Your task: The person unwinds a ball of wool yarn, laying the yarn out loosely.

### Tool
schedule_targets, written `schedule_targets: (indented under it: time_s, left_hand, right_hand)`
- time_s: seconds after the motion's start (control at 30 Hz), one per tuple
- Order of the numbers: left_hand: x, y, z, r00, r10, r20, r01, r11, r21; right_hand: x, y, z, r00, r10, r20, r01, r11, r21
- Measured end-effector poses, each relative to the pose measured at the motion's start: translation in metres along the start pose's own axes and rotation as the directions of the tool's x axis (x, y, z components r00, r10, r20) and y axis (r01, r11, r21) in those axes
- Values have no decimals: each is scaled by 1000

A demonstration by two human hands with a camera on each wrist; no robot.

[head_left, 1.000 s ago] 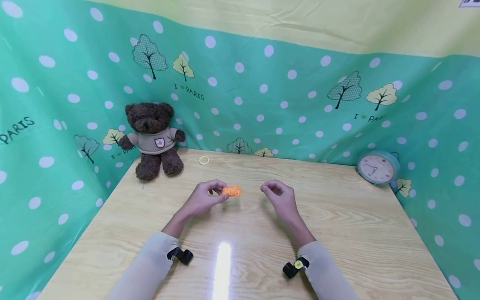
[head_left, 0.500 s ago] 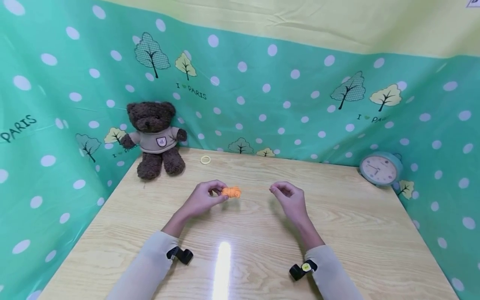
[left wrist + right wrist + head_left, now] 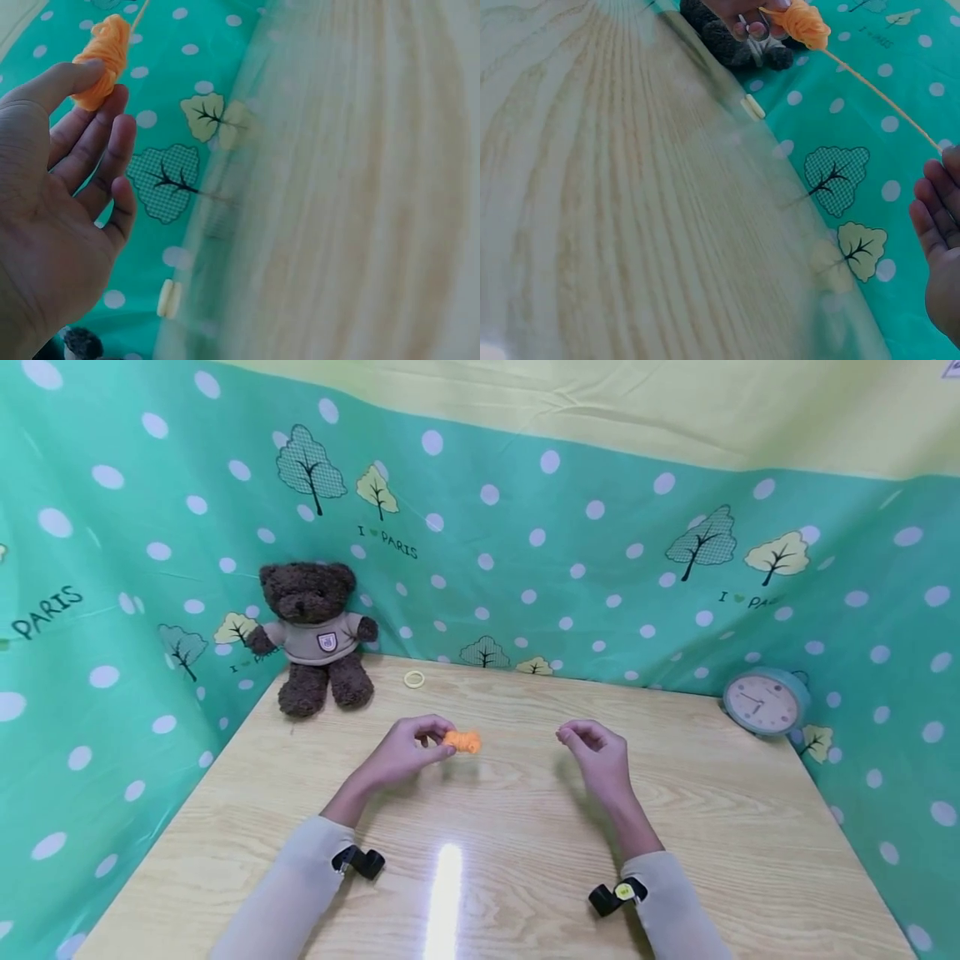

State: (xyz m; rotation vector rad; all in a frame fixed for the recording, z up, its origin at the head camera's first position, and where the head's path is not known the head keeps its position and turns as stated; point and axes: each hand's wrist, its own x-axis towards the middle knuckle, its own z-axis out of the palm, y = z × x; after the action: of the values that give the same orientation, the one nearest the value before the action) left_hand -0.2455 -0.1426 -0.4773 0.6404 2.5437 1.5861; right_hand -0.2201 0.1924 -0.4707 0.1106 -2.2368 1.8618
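A small bundle of orange yarn (image 3: 462, 742) is pinched between thumb and fingers of the left hand (image 3: 401, 752), held above the table left of its middle. In the left wrist view the yarn bundle (image 3: 109, 56) sits at the fingertips, wound round its middle. A thin yarn strand (image 3: 885, 95) runs straight from it to the right hand (image 3: 603, 760) in the right wrist view. The right hand pinches that strand between thumb and forefinger, well to the right of the bundle. Part of the right hand (image 3: 943, 217) is cut off by that view's edge.
A brown teddy bear (image 3: 326, 639) in a grey shirt sits at the back left. Near it lies a pale yellow ring (image 3: 414, 687). A round blue clock (image 3: 763, 702) stands at the back right. Green patterned cloth (image 3: 510, 543) surrounds the wooden table (image 3: 720, 827).
The right hand has moved steadily to the right, away from the yarn bundle, widening the gap between the hands. The left hand stays nearly in place, holding the bundle.
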Motion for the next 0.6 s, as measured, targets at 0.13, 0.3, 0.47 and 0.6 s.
schedule_targets:
  time_s: [0.13, 0.3, 0.47, 0.6]
  left_hand:
    - [5, 5, -3, 1000, 26, -9, -25, 1000, 16]
    - [12, 10, -8, 999, 38, -19, -38, 998, 48]
    - [11, 15, -14, 999, 42, -12, -41, 997, 62]
    - [9, 14, -18, 999, 34, -18, -33, 998, 62]
  right_hand:
    - [2, -2, -5, 1000, 0, 0, 0, 1000, -7]
    - [2, -6, -15, 1000, -8, -23, 7, 1000, -12]
    - [1, -7, -25, 998, -12, -58, 11, 1000, -13]
    - [2, -7, -31, 997, -26, -75, 27, 1000, 9]
